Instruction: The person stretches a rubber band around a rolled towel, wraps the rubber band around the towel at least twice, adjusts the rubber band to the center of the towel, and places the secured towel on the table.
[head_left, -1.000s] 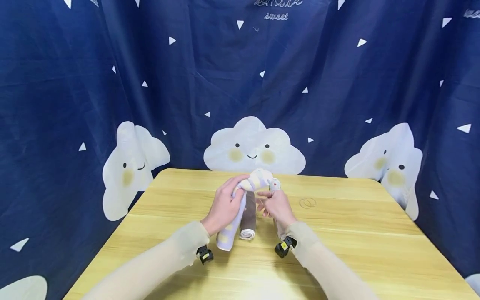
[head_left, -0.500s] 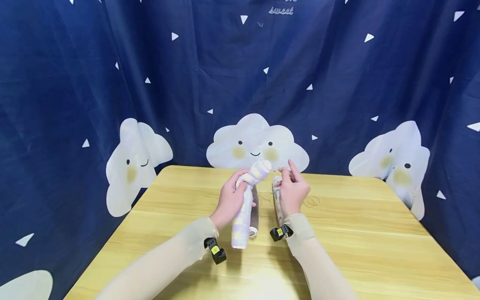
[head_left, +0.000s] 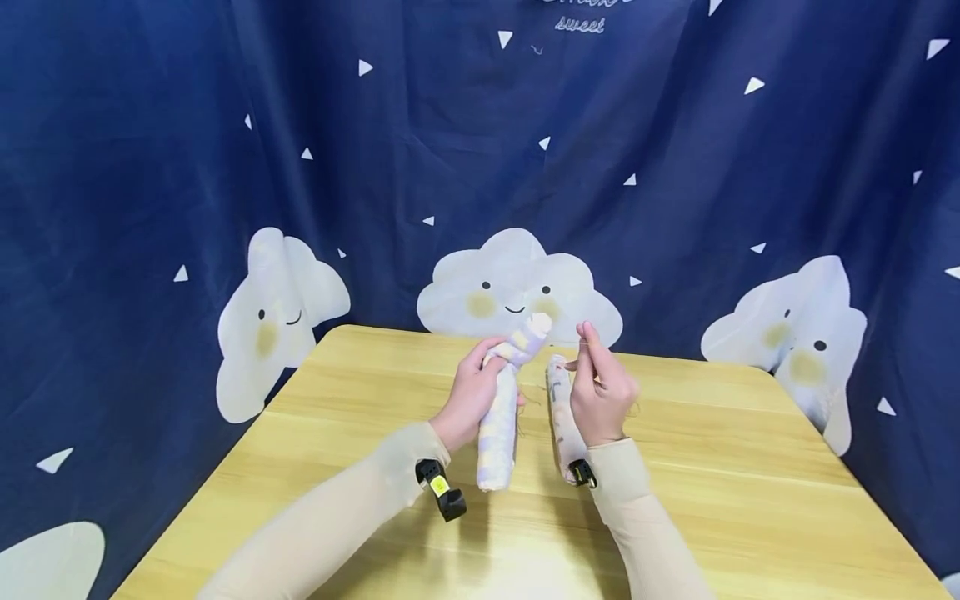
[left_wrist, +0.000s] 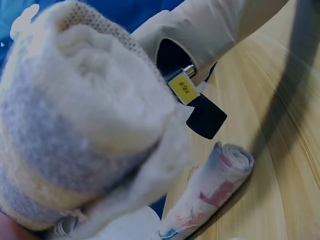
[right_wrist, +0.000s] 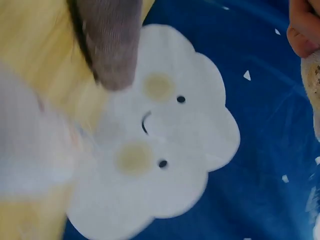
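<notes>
My left hand (head_left: 472, 396) grips a rolled towel (head_left: 497, 433) with lilac and pale yellow stripes around its middle, where its upper part bends to the right. Its rolled white end fills much of the left wrist view. Right of it, my raised right hand (head_left: 603, 392) pinches a thin string between thumb and finger, and a fine line runs leftward from the fingertips toward the towel. A white printed rolled towel (head_left: 562, 408) lies on the table beside and partly under the right hand. The brown rolled towel (right_wrist: 112, 42) shows in the right wrist view; the striped one hides it from the head.
Everything lies on a light wooden table (head_left: 750, 483). Behind it hangs a dark blue curtain (head_left: 420, 150) with white clouds and triangles. A loose bit of thin string (head_left: 531, 400) lies between the two towels.
The striped towel has swung more upright and moved right with my left hand, covering the brown towel. My right hand has lifted away from it, and its fingertips have come together on the string.
</notes>
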